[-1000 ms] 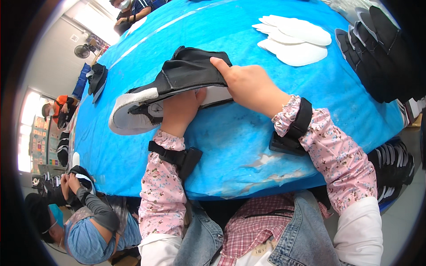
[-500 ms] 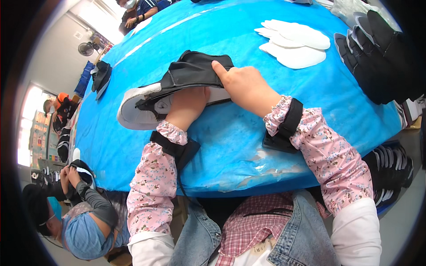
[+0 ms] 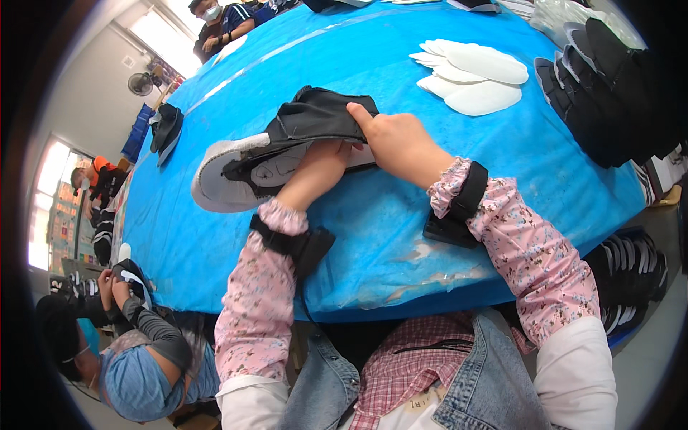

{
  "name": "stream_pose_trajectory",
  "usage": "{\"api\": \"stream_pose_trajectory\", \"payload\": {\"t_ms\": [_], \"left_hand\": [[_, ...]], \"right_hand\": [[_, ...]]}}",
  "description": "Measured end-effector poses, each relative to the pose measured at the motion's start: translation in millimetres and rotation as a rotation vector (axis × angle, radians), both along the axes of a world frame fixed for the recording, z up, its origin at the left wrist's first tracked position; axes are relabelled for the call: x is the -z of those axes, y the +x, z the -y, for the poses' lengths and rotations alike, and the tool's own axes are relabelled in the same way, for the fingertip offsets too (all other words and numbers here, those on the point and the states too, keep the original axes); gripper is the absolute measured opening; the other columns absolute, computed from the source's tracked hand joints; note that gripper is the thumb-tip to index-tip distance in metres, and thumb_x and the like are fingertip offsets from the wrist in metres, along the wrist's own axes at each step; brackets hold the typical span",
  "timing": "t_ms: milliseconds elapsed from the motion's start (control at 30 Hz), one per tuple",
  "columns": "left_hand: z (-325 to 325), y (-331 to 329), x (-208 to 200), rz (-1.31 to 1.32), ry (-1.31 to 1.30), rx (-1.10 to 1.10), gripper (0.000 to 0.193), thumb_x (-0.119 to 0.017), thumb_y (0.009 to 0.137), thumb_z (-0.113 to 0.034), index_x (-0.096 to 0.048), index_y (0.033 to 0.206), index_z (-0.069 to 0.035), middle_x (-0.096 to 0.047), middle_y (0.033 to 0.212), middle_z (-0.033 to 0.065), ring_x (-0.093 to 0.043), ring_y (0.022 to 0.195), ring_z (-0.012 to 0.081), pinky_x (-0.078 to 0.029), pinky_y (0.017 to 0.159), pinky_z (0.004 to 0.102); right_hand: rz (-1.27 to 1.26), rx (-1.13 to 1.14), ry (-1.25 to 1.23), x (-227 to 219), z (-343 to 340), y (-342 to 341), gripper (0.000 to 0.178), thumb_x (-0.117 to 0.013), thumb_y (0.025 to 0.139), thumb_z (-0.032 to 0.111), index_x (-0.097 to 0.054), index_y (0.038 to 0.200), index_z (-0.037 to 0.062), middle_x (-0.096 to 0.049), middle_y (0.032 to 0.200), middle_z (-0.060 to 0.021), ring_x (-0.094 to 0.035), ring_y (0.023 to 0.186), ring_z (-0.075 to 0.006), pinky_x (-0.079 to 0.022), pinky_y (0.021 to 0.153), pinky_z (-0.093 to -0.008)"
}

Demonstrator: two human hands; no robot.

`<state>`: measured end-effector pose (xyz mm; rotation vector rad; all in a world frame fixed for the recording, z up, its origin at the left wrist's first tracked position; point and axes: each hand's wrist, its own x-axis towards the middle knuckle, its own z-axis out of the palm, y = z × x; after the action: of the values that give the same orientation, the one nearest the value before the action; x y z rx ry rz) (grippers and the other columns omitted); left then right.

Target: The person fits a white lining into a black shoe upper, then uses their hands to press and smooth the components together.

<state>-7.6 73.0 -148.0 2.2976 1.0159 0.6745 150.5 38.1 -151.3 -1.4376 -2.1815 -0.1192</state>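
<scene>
A black fabric shoe upper (image 3: 315, 118) with a white lining and a rounded white end (image 3: 218, 179) is held on its side above the blue table covering (image 3: 251, 265). My left hand (image 3: 315, 172) reaches into its opening, so most of its fingers are hidden inside. My right hand (image 3: 398, 143) grips the toe-side end at the right, its raised digit pressing on the black fabric and its other fingers curled at the edge. Thread or stitch marks show on the white inner surface beside my left wrist.
White insole-shaped pieces (image 3: 480, 75) lie in an overlapping pile beyond my right hand. Several black shoe uppers (image 3: 609, 100) are stacked at the right. Another black shoe piece (image 3: 166, 132) rests at the left edge. Co-workers sit at the lower left (image 3: 143, 373) and far left (image 3: 222, 29).
My left hand and forearm have shifted slightly right, the hand still in the shoe upper. The opening shows more of the white inside. My right hand keeps its grip, slightly lower.
</scene>
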Motion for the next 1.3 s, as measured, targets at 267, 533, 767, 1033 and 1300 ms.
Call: {"api": "stream_pose_trajectory", "payload": {"t_ms": [267, 533, 767, 1033, 1300], "left_hand": [[-11, -2, -2, -0.195, -0.106, 0.011, 0.026, -0.041, 0.087, -0.022, -0.056, 0.08, -0.002, -0.059, 0.082, 0.0169, -0.057, 0.079, 0.0305, -0.042, 0.072, 0.0379], [-5, 14, -11, -0.422, 0.039, -0.1, 0.03, -0.05, 0.081, -0.03, -0.059, 0.078, -0.002, -0.06, 0.076, 0.0175, -0.058, 0.071, 0.0327, -0.044, 0.064, 0.0401], [-14, 12, -13, -0.355, -0.026, 0.08, 0.029, -0.062, 0.076, -0.032, -0.061, 0.084, -0.004, -0.062, 0.077, 0.0135, -0.059, 0.071, 0.0296, -0.045, 0.065, 0.0379], [-6, 10, -7, -0.301, 0.04, 0.068, 0.028, -0.064, 0.075, -0.029, -0.055, 0.08, -0.003, -0.06, 0.073, 0.0106, -0.058, 0.068, 0.0285, -0.044, 0.061, 0.0378], [32, 14, -11, -0.15, 0.452, 0.011, 0.031, -0.07, 0.067, -0.023, -0.054, 0.089, -0.008, -0.055, 0.078, 0.0074, -0.055, 0.072, 0.0268, -0.043, 0.067, 0.0348]], "right_hand": [[-0.16, -0.026, 0.019, 6, -1, 7, 0.055, -0.055, 0.072, 0.006, -0.034, 0.123, -0.0007, -0.06, 0.069, -0.0131, -0.059, 0.062, -0.0309, -0.046, 0.053, -0.0382], [-0.204, -0.041, -0.025, 0, -2, 7, 0.056, -0.057, 0.075, 0.011, -0.031, 0.124, 0.0047, -0.059, 0.07, -0.0154, -0.058, 0.062, -0.0338, -0.045, 0.054, -0.0412], [-0.297, -0.083, -0.031, 1, -2, 9, 0.047, -0.054, 0.084, 0.022, -0.033, 0.124, 0.0093, -0.059, 0.067, -0.0157, -0.057, 0.062, -0.0352, -0.044, 0.054, -0.0408], [-0.22, -0.032, -0.084, -6, 4, 6, 0.049, -0.052, 0.08, 0.018, -0.033, 0.123, 0.0041, -0.059, 0.07, -0.0174, -0.057, 0.064, -0.036, -0.044, 0.057, -0.0429], [-0.312, 0.011, -0.096, -10, 1, 21, 0.041, -0.047, 0.079, 0.014, -0.037, 0.115, -0.0023, -0.059, 0.07, -0.0209, -0.057, 0.06, -0.035, -0.045, 0.055, -0.0424]]}}
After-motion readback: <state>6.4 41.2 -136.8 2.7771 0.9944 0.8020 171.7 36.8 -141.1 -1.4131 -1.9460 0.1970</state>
